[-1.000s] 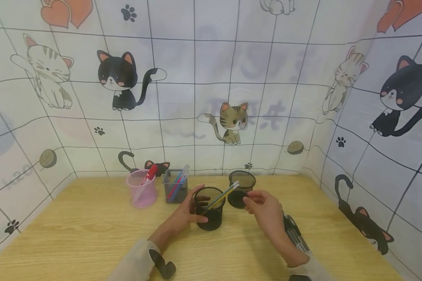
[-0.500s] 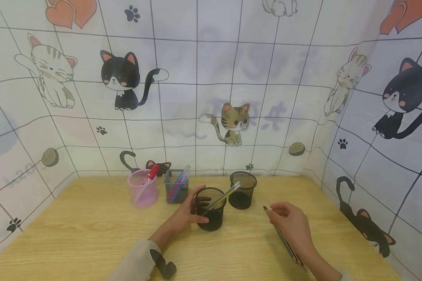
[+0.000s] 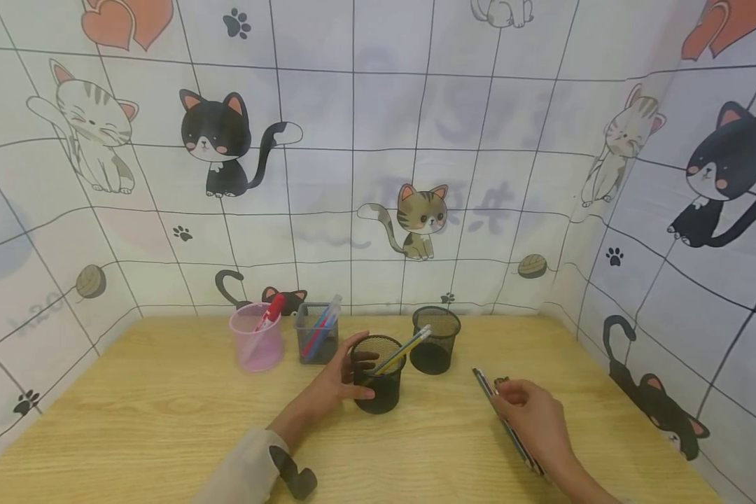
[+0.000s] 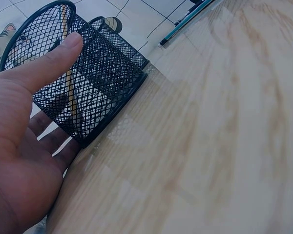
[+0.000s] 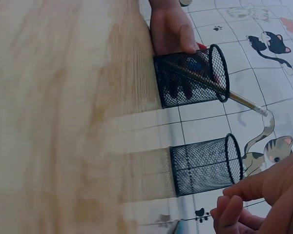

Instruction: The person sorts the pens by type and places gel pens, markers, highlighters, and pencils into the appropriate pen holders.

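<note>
My left hand [image 3: 330, 388] grips a black mesh pen cup [image 3: 381, 395] standing on the table, with the thumb in front and the fingers behind it. Two pencils [image 3: 409, 346] lean out of that cup to the right. Over on the right, my right hand [image 3: 534, 416] is low over several dark pencils and pens [image 3: 507, 427] lying on the wood, partly hidden under it. The right wrist view shows its fingers [image 5: 229, 212] loosely bent, with nothing visible between them.
Behind the held cup stands a second black mesh cup [image 3: 432, 355]. A square grey mesh holder [image 3: 309, 350] with colored pens and a pink cup [image 3: 258, 350] with a red marker stand at back left. A cat-print sheet [image 3: 327, 231] encloses the wooden table [image 3: 183, 420].
From beside the second mesh cup, my right hand has moved right and toward me, down to the lying pencils and pens. My left hand stays on its cup.
</note>
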Available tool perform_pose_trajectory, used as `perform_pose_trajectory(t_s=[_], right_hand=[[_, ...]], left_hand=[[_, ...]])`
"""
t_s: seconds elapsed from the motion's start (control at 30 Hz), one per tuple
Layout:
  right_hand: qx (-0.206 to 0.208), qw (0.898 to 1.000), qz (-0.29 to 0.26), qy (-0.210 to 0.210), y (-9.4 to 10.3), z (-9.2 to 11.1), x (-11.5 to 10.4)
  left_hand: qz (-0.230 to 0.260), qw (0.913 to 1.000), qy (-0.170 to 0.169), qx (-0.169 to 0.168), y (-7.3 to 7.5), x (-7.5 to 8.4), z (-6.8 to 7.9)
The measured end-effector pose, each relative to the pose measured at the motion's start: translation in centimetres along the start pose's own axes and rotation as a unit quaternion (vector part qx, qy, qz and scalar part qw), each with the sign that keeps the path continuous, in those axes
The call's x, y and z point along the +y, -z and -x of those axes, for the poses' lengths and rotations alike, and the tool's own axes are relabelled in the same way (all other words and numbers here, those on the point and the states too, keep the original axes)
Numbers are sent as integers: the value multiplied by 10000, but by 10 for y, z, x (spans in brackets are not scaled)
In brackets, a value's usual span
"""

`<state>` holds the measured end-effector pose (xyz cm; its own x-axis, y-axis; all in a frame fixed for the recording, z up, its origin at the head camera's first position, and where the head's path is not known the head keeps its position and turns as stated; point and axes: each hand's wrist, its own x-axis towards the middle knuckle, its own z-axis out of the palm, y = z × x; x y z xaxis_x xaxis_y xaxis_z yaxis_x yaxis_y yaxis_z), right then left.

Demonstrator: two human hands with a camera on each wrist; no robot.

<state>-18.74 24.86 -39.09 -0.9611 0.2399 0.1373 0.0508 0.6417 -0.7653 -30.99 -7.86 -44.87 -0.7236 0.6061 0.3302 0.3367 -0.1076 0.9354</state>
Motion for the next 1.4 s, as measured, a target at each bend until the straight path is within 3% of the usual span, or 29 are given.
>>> perform_pose_trajectory(t_s=[0.57,1.0,1.4], right_hand=[[-135,9982,434,380,-5,-7,18],[79,9972,637,370,-7,-7,22],[6,9970,669,401,-16,-4,22]], left_hand=[[87,9999,-111,12,1,-2,-1],[226,9996,-188,-53,0,-2,-1],[128,9997,-174,-63,0,-1,-2]])
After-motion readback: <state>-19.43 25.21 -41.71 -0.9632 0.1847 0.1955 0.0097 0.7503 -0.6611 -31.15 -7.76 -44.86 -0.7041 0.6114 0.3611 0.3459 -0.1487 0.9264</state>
